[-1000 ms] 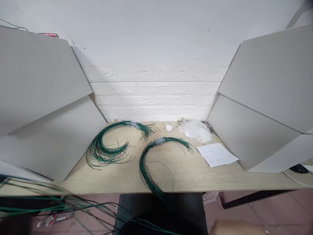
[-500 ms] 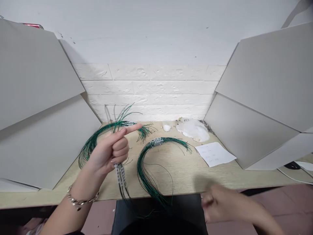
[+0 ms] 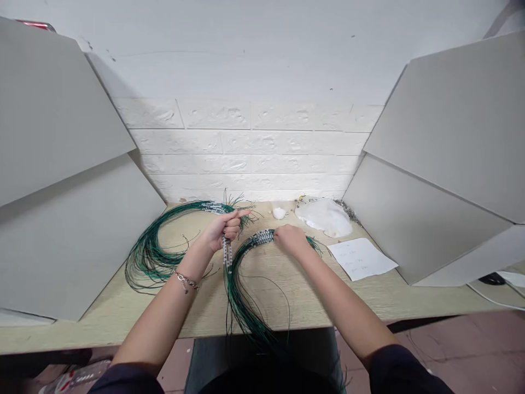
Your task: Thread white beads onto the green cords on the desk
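Green beaded cords (image 3: 262, 237) are what's being handled here, in two bundles of thin dark green strands with small white and silver beads along one stretch. The left hand (image 3: 223, 230) is closed in a fist around one beaded section, index finger poking out to the right. A beaded length (image 3: 227, 254) hangs just below that fist and a few strand tips stick up above it, while the rest of that bundle sweeps off left of the hand in a big loose loop (image 3: 150, 257). The right hand (image 3: 290, 239) has its fingers bunched down on the beaded top of the second bundle, which arcs from under that hand down toward the body, but whether the strands are actually pinched can't really be told from this view. A chain bracelet (image 3: 185, 281) is worn on the left wrist, and dark sleeves (image 3: 127, 377) show at the bottom of the frame. Everything is laid out on a pale wood desk (image 3: 287, 295). Just past the right hand sit a small white lump (image 3: 279, 213) and a crumpled sheet of white plastic (image 3: 324, 217), with a little heap of metal bits (image 3: 348, 210) at its edge. A handwritten paper note (image 3: 361, 259) lies further right. Grey panels (image 3: 435, 164) stand on both sides, and a white brick-pattern wall (image 3: 246, 148) closes off the back.
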`<state>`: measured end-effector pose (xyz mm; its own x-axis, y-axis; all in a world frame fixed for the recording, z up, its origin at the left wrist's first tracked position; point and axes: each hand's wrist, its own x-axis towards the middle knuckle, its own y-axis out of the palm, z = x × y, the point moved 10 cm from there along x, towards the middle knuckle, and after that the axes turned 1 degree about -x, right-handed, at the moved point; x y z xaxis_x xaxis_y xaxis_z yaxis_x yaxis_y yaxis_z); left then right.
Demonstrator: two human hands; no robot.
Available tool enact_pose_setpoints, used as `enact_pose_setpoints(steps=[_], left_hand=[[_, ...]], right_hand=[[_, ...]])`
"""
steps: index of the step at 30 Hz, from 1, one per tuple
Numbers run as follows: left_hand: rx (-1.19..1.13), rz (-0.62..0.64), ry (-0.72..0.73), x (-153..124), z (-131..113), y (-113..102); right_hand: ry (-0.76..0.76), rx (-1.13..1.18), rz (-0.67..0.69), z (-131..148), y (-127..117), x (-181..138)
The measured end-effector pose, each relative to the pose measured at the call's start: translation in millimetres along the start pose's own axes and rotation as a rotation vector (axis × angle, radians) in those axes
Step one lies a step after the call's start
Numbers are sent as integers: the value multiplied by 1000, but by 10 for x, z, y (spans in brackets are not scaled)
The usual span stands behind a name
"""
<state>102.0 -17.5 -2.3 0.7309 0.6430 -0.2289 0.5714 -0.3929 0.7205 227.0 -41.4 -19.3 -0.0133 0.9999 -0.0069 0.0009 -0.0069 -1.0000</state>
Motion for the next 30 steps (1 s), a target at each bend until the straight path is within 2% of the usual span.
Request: enact_pose_setpoints(steps=[7,15,30], left_hand=[[138,-125,16,-2,-7,-186],[208,-93,15,8,7,-186],[199,-94,7,40,42,-250]], right_hand=[[-84,-10,-47,9,68,-10],[-123,13,-83,51,63,-45],[-96,39,-94,13,22,-98]])
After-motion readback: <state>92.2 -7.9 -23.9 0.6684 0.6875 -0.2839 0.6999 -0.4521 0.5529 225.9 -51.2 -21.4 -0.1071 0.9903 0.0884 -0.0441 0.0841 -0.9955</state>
